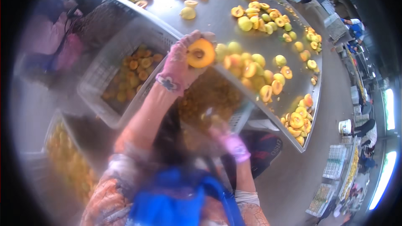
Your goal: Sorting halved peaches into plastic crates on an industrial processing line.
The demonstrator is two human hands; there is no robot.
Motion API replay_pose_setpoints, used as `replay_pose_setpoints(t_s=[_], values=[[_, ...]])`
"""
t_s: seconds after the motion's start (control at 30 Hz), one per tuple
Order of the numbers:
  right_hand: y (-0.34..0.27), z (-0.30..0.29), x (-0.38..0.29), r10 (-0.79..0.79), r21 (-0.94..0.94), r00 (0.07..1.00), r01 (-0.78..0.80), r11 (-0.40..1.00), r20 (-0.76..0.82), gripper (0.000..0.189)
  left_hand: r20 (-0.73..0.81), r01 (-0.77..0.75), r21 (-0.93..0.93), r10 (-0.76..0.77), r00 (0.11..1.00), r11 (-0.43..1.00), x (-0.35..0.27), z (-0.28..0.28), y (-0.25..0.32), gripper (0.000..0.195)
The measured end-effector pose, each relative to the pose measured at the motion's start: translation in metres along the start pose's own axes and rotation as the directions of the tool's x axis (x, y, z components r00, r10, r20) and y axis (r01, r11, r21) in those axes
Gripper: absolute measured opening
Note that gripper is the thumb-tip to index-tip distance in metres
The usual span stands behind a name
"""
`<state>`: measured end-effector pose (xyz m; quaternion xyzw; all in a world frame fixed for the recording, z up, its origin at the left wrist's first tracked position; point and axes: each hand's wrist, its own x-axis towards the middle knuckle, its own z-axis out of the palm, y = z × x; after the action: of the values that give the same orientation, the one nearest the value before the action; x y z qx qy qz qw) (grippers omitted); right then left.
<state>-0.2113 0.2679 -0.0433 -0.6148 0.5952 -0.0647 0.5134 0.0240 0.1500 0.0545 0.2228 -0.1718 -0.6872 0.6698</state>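
Observation:
My left hand (180, 61), in a pink glove with a flower on the cuff, is raised at the near edge of a steel table (216, 18). It grips a halved yellow peach (205, 57), cut face up, with a brown hollow or pit at the centre. Lower and to the right is my right hand (227, 138), also pink-gloved and badly blurred. A small shiny spot shows by its fingers, but I cannot tell whether it holds a tool. Below both hands, a crate (243, 116) contains a blurred mass of orange-brown pieces.
Halved and whole peaches (251, 66) lie in heaps along the table. A pale plastic crate (94, 97) of peach halves stands left, beside a person in pink (47, 34). Another container of yellow fruit (69, 160) sits lower left. Workers and a white bucket (344, 126) are far right.

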Motion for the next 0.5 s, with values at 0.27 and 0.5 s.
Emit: replay_pose_setpoints(t_s=[0.27,0.5], values=[[-0.072,0.003,-0.031,0.176,0.445,0.979,-0.112,0.889,-0.106,0.045,0.214,-0.378,0.637,0.317,0.924,0.672,-0.066,-0.005,-0.023,0.021],[-0.073,0.034,-0.033,-0.792,-0.698,0.483,0.416,0.583,-0.374,0.042,-0.089,-0.013,0.237,0.035,0.995,0.971,-0.092,0.022,-0.037,0.032]])
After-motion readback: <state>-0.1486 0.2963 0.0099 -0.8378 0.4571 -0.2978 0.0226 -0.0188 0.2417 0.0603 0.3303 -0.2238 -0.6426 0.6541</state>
